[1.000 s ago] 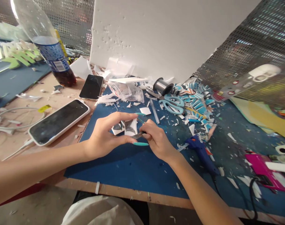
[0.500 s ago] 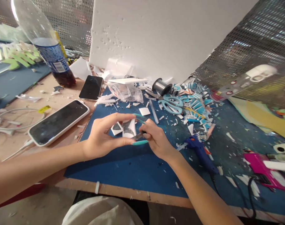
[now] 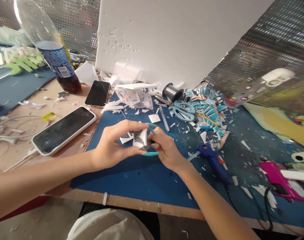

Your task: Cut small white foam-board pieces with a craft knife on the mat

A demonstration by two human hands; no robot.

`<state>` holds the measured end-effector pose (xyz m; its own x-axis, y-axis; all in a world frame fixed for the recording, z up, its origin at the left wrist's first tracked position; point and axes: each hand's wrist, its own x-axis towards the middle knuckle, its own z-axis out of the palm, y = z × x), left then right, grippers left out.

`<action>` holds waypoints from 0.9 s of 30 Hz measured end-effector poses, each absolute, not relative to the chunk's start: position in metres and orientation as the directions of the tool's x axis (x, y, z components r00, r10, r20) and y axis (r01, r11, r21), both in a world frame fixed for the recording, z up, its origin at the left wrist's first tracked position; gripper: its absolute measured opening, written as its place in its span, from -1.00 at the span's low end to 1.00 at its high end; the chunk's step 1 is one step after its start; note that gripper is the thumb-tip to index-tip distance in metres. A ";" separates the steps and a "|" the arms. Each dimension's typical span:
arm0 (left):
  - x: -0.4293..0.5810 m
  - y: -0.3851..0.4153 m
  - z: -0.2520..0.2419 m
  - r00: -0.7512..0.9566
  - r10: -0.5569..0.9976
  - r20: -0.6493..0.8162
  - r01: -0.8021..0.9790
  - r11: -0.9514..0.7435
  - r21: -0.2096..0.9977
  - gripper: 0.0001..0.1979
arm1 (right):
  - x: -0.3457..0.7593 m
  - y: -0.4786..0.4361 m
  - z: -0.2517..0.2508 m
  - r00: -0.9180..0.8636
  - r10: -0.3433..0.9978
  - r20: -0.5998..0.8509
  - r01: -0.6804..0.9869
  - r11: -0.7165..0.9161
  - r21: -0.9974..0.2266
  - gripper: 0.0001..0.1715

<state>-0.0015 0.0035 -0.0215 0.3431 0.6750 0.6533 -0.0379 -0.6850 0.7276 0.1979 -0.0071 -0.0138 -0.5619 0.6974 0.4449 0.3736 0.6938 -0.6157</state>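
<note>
My left hand (image 3: 114, 141), with long turquoise nails, pinches a small white foam piece (image 3: 141, 137) between thumb and fingers. The piece has a grey, curved inner face. Close against its right side, my right hand (image 3: 168, 148) is closed around a small dark blade (image 3: 149, 144), mostly hidden by the fingers. Behind the held piece, a second white piece with a dark face (image 3: 126, 137) lies on the blue cutting mat (image 3: 132, 176). A flat white square (image 3: 154, 118) and a translucent glue stick (image 3: 164, 118) rest farther back on the mat.
To the right lie a blue glue gun (image 3: 214, 163), light-blue scissors (image 3: 183, 111) and a heap of blue-white scraps (image 3: 211, 116). A black spool (image 3: 172, 92) stands behind. On the left are two phones (image 3: 64, 130) (image 3: 98, 93) and a cola bottle (image 3: 58, 63).
The white foam piece has turned slightly and shifted right in my left hand. My right hand has closed in on it, and less of the blade shows.
</note>
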 end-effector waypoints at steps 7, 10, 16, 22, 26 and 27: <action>-0.003 0.001 -0.022 0.347 0.674 0.653 -0.082 -0.671 0.737 -0.45 | 0.196 -0.007 -0.013 -0.567 0.681 0.462 0.362 0.711 -0.603 -0.57; -0.003 0.001 -0.022 0.349 0.653 0.672 -0.094 -0.689 0.719 -0.45 | 0.196 -0.007 -0.015 -0.569 0.695 0.439 0.357 0.690 -0.630 -0.56; -0.004 0.003 -0.019 0.306 0.632 0.712 -0.092 -0.725 0.683 -0.44 | 0.199 -0.005 -0.020 -0.531 0.731 0.428 0.361 0.652 -0.667 -0.53; -0.002 0.005 -0.013 0.277 0.559 0.782 -0.021 -0.810 0.586 -0.46 | 0.197 -0.006 -0.019 -0.524 0.734 0.432 0.349 0.648 -0.677 -0.55; -0.002 0.006 -0.013 0.292 0.563 0.773 -0.032 -0.802 0.596 -0.47 | 0.197 -0.006 -0.021 -0.531 0.724 0.441 0.355 0.663 -0.659 -0.57; -0.002 0.006 -0.013 0.300 0.564 0.769 -0.030 -0.800 0.599 -0.47 | 0.197 -0.006 -0.021 -0.533 0.723 0.440 0.365 0.665 -0.652 -0.56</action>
